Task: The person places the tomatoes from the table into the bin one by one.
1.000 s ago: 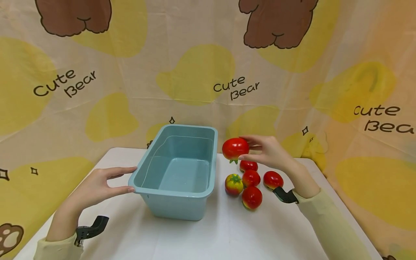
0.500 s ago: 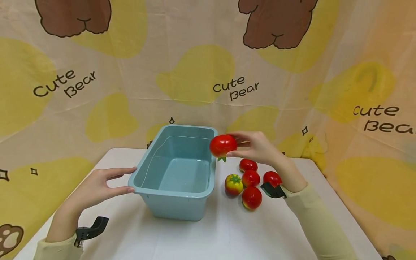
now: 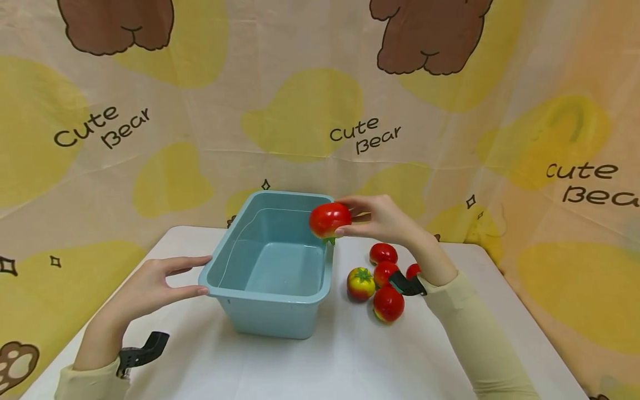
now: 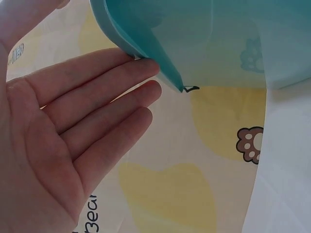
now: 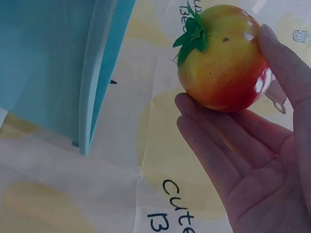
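Observation:
My right hand (image 3: 375, 219) pinches a red tomato (image 3: 327, 219) between thumb and fingers, its green leaves pointing down, over the right rim of a light blue plastic bin (image 3: 322, 278). In the right wrist view the held tomato (image 5: 226, 58) shows a yellow-and-red underside with a green leafy top. My left hand (image 3: 150, 283) is at the bin's near left corner, thumb and fingers spread. Seen from the left wrist, the straight fingers of that hand (image 4: 82, 107) lie against the rim of the bin (image 4: 160, 73). Inside the bin no objects show.
Right of the bin, several tomatoes (image 3: 388, 304) lie grouped on the white table (image 3: 350, 361), one of them a yellow-green tomato (image 3: 360, 284). My right wrist strap partly covers two of them. A patterned cloth (image 3: 295, 111) hangs behind the table.
My right hand has carried the tomato left and slightly up, from above the other tomatoes to over the bin's right rim. My left hand has stayed at the bin's corner.

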A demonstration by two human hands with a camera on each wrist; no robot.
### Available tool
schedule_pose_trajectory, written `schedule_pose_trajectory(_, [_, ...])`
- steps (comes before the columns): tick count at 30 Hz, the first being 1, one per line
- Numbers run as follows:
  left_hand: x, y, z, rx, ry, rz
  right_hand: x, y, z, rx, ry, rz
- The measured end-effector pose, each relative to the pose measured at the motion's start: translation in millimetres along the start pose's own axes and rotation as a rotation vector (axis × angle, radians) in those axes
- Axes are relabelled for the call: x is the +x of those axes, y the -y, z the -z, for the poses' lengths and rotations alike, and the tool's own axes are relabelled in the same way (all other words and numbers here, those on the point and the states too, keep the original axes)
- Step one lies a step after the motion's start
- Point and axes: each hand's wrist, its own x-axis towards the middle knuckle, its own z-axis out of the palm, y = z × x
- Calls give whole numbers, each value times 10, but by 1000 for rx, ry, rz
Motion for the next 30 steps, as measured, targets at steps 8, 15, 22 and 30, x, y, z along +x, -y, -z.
schedule_pose_trajectory(8, [6,8,-2,-20,7,-5,118,31,-43,37,26,21])
schedule_pose_trajectory(15, [14,-8,-4,-18,5,-9,227,55,-93,60,43,22])
schedule_pose_trajectory(22, [19,-20,-1,-27,6,-8,326,91,-122,86,60,-18])
schedule_pose_trajectory(30, [10,5,0,-17,3,-7,447,97,-146,54,73,-12])
